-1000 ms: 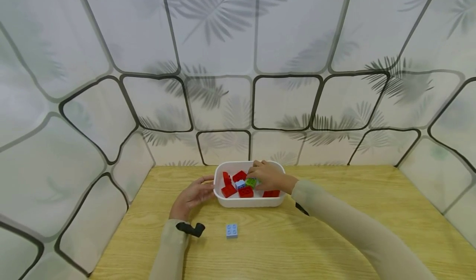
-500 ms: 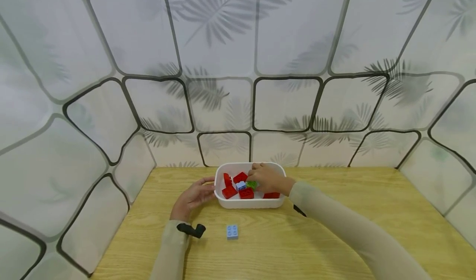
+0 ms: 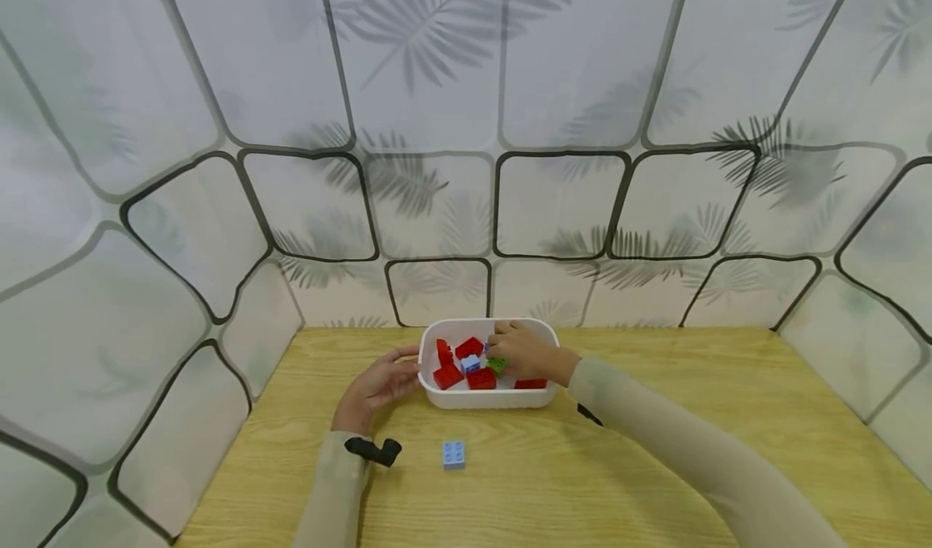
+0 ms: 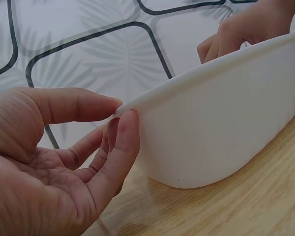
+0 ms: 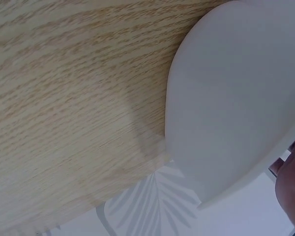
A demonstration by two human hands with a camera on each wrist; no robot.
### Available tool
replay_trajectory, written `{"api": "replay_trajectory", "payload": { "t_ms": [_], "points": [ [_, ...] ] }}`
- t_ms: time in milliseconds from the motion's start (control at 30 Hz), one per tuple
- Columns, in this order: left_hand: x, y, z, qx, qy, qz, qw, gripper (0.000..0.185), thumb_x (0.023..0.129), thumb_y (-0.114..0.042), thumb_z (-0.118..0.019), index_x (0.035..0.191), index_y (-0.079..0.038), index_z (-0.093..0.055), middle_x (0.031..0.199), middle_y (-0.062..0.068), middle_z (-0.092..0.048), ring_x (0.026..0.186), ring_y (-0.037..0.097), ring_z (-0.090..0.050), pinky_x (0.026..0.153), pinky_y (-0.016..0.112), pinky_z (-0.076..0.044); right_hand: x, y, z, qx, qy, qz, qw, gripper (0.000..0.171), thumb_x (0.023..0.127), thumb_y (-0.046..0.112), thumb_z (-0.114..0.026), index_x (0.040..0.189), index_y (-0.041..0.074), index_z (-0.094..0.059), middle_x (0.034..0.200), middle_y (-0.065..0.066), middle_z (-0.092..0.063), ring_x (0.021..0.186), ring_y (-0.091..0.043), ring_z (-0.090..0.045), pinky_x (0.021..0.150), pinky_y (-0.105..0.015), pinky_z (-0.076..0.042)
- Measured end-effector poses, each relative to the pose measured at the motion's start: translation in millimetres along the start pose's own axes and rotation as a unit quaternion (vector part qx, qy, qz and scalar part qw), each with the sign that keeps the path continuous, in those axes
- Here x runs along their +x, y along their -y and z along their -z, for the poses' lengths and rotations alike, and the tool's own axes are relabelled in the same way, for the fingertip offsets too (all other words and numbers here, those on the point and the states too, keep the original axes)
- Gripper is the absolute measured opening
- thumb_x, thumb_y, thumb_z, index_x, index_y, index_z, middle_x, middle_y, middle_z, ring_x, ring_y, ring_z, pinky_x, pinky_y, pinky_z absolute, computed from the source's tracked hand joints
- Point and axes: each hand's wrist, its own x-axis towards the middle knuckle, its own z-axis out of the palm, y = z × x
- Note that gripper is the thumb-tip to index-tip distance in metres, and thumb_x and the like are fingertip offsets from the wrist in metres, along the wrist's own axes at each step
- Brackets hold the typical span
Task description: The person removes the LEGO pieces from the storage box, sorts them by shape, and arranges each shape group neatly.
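A white tub (image 3: 486, 399) stands on the wooden table (image 3: 655, 418) and holds several red bricks (image 3: 480, 379), a small light blue brick (image 3: 471, 363) and a green brick (image 3: 498, 364). My right hand (image 3: 520, 352) reaches into the tub, fingers curled down onto the tilted green brick. My left hand (image 3: 379, 382) is at the tub's left end. In the left wrist view, its thumb (image 4: 83, 104) lies on the rim and a finger (image 4: 123, 142) lies under it, pinching the tub (image 4: 221, 118). The right wrist view shows only the tub's (image 5: 231, 98) outer wall.
A loose light blue brick (image 3: 454, 453) lies on the table in front of the tub. Patterned panels (image 3: 437, 167) wall in the table at the back and on both sides. Bare wood (image 5: 64, 98) stretches to the right of the tub.
The right hand has shifted slightly inside the tub, and the green brick has moved a little and tilted under its fingers. The left hand has stayed at the rim.
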Motion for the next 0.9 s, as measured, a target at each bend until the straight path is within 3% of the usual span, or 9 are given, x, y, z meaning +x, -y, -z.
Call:
{"api": "replay_trajectory", "payload": {
  "t_ms": [200, 567, 900],
  "points": [
    [-0.1, 1.0, -2.7, -0.005, 0.009, 0.001, 1.0000, 0.049, 0.103, 0.002, -0.050, 0.148, 0.006, -0.032, 0.108, 0.000, -0.069, 0.092, 0.008, -0.070, 0.081, 0.022, -0.059, -1.2, 0.1, -1.8, -0.001, 0.004, -0.001, 1.000, 0.027, 0.087, 0.017, -0.080, 0.114, 0.020, -0.078, 0.112, 0.003, -0.073, 0.095, -0.017, -0.053, 0.086, -0.035, -0.049],
    [-0.7, -1.2, -2.8, -0.012, 0.017, 0.002, 0.9998, 0.051, 0.104, 0.003, -0.047, 0.150, 0.007, -0.027, 0.107, -0.001, -0.070, 0.089, 0.008, -0.069, 0.080, 0.022, -0.058, 2.1, -1.7, 2.3, 0.011, 0.001, 0.002, 1.000, 0.017, 0.087, 0.021, -0.082, 0.104, 0.020, -0.079, 0.103, 0.005, -0.072, 0.088, -0.016, -0.050, 0.077, -0.032, -0.044],
    [1.1, 0.3, -0.7, -0.009, 0.014, 0.000, 0.9999, 0.037, 0.104, 0.005, -0.047, 0.140, 0.001, -0.040, 0.107, 0.000, -0.069, 0.087, 0.008, -0.069, 0.080, 0.022, -0.059, -1.4, 0.4, 7.2, 0.009, 0.001, -0.003, 1.000, 0.018, 0.088, 0.021, -0.081, 0.104, 0.019, -0.077, 0.104, 0.002, -0.071, 0.096, -0.019, -0.054, 0.083, -0.036, -0.046]
  ]
}}
